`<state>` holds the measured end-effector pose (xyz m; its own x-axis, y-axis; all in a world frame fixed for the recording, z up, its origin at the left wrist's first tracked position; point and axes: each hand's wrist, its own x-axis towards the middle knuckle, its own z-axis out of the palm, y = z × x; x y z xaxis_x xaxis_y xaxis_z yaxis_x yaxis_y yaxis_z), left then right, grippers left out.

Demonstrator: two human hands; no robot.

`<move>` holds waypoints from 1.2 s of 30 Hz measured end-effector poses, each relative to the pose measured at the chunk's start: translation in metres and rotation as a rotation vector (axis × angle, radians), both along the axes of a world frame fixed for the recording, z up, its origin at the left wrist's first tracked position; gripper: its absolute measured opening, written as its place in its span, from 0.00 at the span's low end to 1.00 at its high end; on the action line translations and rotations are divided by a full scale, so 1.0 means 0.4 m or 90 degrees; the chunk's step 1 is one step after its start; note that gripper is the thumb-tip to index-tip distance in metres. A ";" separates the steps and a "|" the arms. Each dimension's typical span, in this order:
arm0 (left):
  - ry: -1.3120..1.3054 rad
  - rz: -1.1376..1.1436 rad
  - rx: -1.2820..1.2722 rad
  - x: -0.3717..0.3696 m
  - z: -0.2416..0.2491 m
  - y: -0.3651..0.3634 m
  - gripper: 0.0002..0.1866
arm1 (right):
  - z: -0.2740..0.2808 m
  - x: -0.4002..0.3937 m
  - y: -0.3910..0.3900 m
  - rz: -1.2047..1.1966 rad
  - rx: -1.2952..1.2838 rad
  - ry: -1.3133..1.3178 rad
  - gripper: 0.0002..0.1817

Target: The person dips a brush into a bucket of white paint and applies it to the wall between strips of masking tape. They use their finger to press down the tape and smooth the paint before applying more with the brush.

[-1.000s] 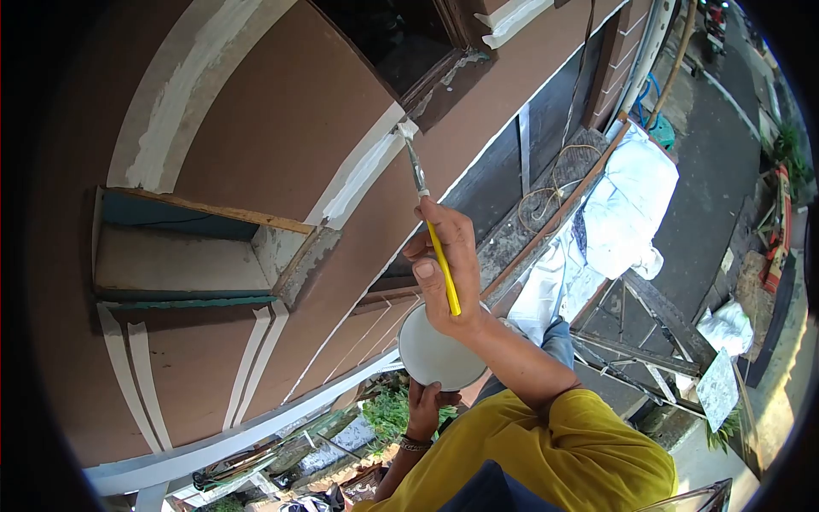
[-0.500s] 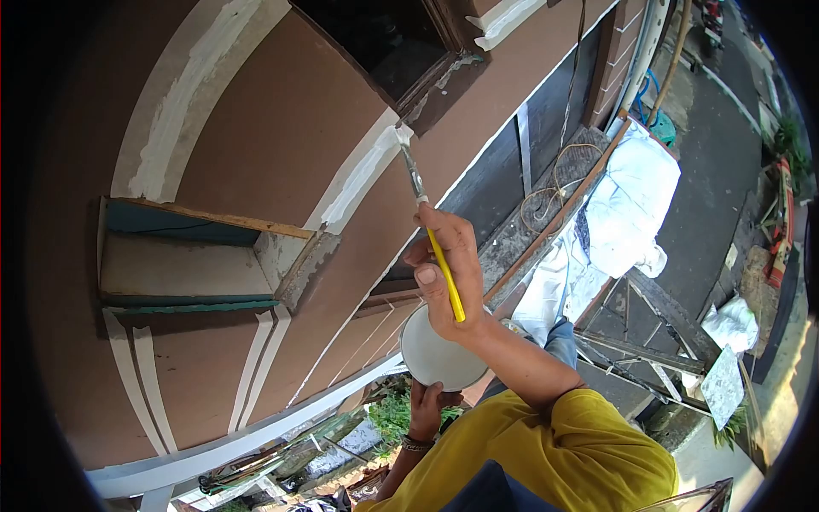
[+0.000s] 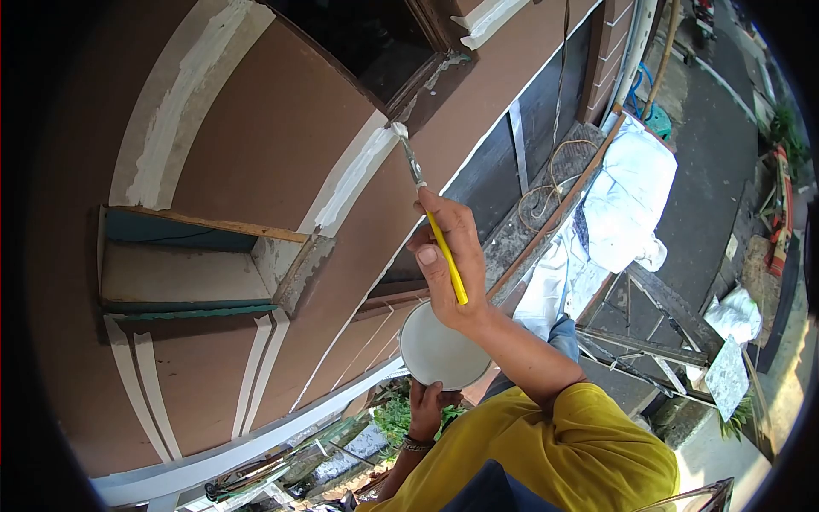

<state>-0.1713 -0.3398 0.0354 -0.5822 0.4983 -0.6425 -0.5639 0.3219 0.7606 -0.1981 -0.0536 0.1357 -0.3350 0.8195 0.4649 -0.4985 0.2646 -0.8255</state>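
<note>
My right hand (image 3: 455,247) is closed around the yellow handle of a paintbrush (image 3: 445,258). White paint coats the brush's tip, which rests at the upper end of a pale strip (image 3: 354,171) on the brown wall, close under the dark window's corner. Wet-looking white paint runs down the middle of that strip. Below the right hand, my left hand (image 3: 426,411) grips the lower side of a round white bucket (image 3: 404,352); its fingers are partly hidden behind it. The right wrist overlaps the bucket's edge in this view.
A recessed opening (image 3: 192,266) with a wooden edge lies left in the brown wall (image 3: 281,119). White sheeting (image 3: 631,192) covers a ledge at right, with a loose cable (image 3: 546,200) beside it. A metal frame (image 3: 648,341) stands below, near the road (image 3: 712,171).
The view has shifted slightly, so the wall sits a little further left. My right hand and the brush are marginally higher, the tip still at the strip's upper end. The left hand keeps the bucket.
</note>
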 end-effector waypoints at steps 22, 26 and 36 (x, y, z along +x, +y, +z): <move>0.014 -0.006 -0.016 0.015 0.004 -0.001 0.22 | 0.029 0.000 -0.013 -0.015 -0.002 -0.011 0.27; 0.012 -0.011 -0.014 0.015 0.006 0.005 0.22 | 0.024 -0.024 -0.011 -0.019 0.015 -0.034 0.27; 0.007 -0.027 -0.017 0.013 0.003 0.004 0.23 | 0.035 0.001 -0.020 -0.022 0.023 -0.028 0.29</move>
